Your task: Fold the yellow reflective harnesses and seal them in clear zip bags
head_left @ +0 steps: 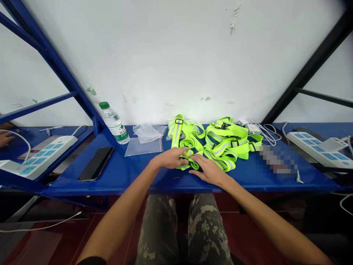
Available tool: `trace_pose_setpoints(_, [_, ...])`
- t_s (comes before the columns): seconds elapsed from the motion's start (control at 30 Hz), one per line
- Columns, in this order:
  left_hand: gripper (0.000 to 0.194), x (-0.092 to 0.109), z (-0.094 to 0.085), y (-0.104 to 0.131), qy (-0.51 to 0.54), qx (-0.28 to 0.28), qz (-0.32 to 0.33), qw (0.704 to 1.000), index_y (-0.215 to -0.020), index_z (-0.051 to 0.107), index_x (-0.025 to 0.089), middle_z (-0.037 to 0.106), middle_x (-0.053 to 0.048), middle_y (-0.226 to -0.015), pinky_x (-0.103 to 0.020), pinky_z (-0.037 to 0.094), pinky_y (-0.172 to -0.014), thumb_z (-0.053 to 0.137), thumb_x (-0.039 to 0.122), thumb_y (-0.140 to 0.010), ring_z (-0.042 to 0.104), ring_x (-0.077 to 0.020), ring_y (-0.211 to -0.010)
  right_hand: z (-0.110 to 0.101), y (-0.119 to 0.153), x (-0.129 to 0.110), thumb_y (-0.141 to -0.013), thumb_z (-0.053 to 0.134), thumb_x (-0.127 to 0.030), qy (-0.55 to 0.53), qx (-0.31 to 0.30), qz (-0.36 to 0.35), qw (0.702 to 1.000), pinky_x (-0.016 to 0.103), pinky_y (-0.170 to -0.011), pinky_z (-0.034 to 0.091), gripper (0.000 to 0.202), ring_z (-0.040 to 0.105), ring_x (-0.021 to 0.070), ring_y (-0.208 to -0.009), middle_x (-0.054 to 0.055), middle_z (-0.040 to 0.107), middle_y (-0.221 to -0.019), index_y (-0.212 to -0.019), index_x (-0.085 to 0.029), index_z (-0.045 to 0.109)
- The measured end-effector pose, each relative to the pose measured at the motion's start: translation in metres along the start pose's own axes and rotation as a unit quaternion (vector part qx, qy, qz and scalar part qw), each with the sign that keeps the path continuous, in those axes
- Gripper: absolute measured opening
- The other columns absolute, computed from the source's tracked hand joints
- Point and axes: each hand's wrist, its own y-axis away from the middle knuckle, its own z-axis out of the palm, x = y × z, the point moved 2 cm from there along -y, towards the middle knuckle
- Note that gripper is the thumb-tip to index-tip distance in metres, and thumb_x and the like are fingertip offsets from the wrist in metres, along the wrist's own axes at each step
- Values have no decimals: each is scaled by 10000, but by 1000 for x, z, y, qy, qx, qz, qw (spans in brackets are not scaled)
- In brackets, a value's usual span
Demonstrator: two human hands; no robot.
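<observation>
A fluorescent yellow-green strap [190,142] is observed on the blue table [138,175], directly before the person, its near end gathered in folds between the two hands. A pale grey reflective stripe is seen along the webbing; a black buckle [179,121] is carried near the far end. Fingers of the left hand [174,158] are curled at the folds; whether the webbing is pinched cannot be told. Right hand [206,170]: fingertips laid at the folds, thumb spread apart. A looser heap of similar straps [241,136] is noted just to the right.
</observation>
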Motion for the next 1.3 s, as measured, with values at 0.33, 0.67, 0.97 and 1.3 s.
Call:
trace_pose_setpoints(0.33, [578,11,22,16,-24,160,-99,982,-1346,508,138,630,-150,-1277,-394,444,-993,459,535,-929,585,-280,-1176,8,-15,10,-917,549,-374,-57,48,95,993,371,-820,518,282,678,269,-958,100,720,-1038,-1110,-198,655])
trace_pose_setpoints(0.67, [431,-12,42,-12,-80,228,-129,962,-1040,586,202,693,-51,-820,-297,454,-723,392,575,-945,671,-230,-810,8,-18,16,-897,589,-402,-162,62,76,982,408,-964,482,328,598,239,-1080,101,606,-1134,-1150,-193,601])
trace_pose_setpoints(0.97, [305,-23,42,-19,-7,217,-94,972,-1074,516,214,620,-4,-835,-289,453,-759,529,455,-889,614,-182,-815,6,-16,27,-852,619,-472,-188,127,142,964,398,-857,546,378,645,241,-982,109,658,-1107,-1112,-200,646])
trace_pose_setpoints(1.3, [187,-19,43,-18,-15,212,-74,974,-917,520,209,597,-7,-794,-298,432,-750,524,393,-881,569,-180,-795,-29,-95,81,-655,753,-431,31,102,355,929,433,-869,508,808,603,334,-1094,218,565,-1259,-1334,-107,458])
